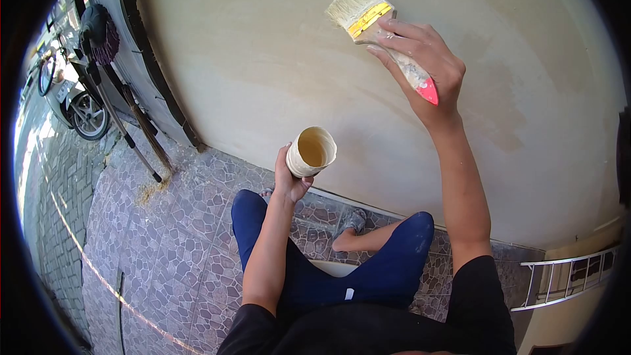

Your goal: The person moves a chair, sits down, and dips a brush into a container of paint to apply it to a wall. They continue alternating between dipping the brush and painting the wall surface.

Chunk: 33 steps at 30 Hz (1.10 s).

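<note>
My right hand is closed around the handle of a wide paintbrush, raised in front of the wall. Pale bristles point up and left, the ferrule is yellow, and the paint-smeared handle ends in a red tip. Lower down, my left hand grips a pale cup tilted so its opening faces me. Yellowish-brown liquid shows inside the cup. Behind both hands stands the beige wall, with darker damp-looking patches to the right of the brush.
A broom and a long-handled duster lean at the left. Beyond them a motorbike stands on the paving. At the lower right is a metal ladder. Stone-patterned tiles cover the floor under my legs.
</note>
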Available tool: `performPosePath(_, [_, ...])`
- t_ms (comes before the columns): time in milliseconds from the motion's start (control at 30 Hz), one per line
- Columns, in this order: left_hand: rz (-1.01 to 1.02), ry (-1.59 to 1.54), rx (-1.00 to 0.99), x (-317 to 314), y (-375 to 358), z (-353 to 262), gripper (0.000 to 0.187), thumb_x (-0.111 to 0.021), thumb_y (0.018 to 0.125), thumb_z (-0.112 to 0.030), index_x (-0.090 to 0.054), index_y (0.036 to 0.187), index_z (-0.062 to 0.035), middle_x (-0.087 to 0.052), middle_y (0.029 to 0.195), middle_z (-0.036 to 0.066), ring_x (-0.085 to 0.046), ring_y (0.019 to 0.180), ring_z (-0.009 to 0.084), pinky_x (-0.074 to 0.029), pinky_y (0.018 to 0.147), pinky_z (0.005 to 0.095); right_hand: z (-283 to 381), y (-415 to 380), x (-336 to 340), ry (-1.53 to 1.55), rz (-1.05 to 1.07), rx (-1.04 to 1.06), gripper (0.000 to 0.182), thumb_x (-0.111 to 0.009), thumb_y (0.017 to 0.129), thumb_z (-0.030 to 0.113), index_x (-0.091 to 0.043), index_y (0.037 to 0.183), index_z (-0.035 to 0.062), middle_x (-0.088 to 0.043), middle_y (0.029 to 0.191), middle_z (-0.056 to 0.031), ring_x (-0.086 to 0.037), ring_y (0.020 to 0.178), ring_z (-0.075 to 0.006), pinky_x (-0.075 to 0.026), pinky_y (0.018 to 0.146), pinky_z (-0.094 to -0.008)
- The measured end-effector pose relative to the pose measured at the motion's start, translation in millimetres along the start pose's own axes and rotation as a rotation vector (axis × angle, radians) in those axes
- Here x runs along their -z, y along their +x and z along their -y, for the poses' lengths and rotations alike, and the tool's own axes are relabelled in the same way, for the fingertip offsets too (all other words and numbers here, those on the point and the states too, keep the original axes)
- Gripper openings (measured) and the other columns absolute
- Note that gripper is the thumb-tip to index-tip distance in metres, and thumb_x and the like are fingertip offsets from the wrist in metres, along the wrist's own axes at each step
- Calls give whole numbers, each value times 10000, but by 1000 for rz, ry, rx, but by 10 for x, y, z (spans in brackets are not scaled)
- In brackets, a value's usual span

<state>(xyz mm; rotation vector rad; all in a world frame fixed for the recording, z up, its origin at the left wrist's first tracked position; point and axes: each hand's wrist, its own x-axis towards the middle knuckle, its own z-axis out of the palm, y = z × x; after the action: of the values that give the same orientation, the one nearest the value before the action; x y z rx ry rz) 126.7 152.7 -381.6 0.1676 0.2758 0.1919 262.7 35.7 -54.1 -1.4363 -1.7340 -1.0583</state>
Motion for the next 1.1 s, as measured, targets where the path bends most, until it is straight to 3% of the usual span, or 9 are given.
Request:
performPosePath(200, [-1, 17, -24, -59, -27, -4, 468, -401, 1053, -438, -633, 1146, -42, -655, 928, 126, -600, 658, 199, -472, 366, 195, -166, -161, 65, -112, 75, 48, 265, -876, 737, -30, -730, 946, 44, -778, 1107, -70, -723, 955, -286, -616, 803, -373])
performPosePath(433, [25, 16, -3, 44, 34, -4, 473, -398, 1058, -442, -632, 1145, -41, -654, 926, 120, -593, 660, 199, -468, 364, 192, 161, -417, 397, -255, -3, -201, 227, -833, 751, -99, -726, 913, 19, -787, 1087, -107, -734, 977, -313, -606, 838, -383])
performPosePath(500, [70, 43, -7, 59, 49, 13, 455, -444, 1052, -521, -671, 1153, -140, -705, 884, 28, -673, 627, 141, -474, 381, 196, 183, -286, 270, -166, -52, -152, 225, -829, 749, -99, -732, 907, 28, -792, 1064, -97, -736, 960, -310, -606, 830, -378])
performPosePath(700, [69, 3, -42, -35, 64, 55, 430, -436, 1057, -494, -669, 1141, -142, -711, 887, 13, -670, 624, 120, -471, 385, 198, -16, 71, -331, 61, -97, -72, 160, -785, 789, -54, -739, 913, 36, -796, 1022, -79, -744, 942, -294, -607, 794, -369])
performPosePath(1033, [113, 5, -38, 109, 20, -20, 448, -415, 1063, -498, -668, 1146, -138, -718, 928, 18, -677, 656, 123, -481, 402, 216, 270, -607, 468, -227, -287, -540, 131, -750, 820, -122, -744, 897, -16, -801, 1059, -154, -767, 1007, -271, -604, 894, -379])
performPosePath(1100, [174, -31, -32, 115, 20, -16, 454, -412, 1070, -502, -667, 1158, -137, -722, 950, 29, -687, 685, 133, -499, 427, 235, 356, -510, 377, -219, -278, -421, 142, -751, 815, -125, -746, 895, -8, -802, 1044, -154, -768, 985, -271, -603, 875, -370])
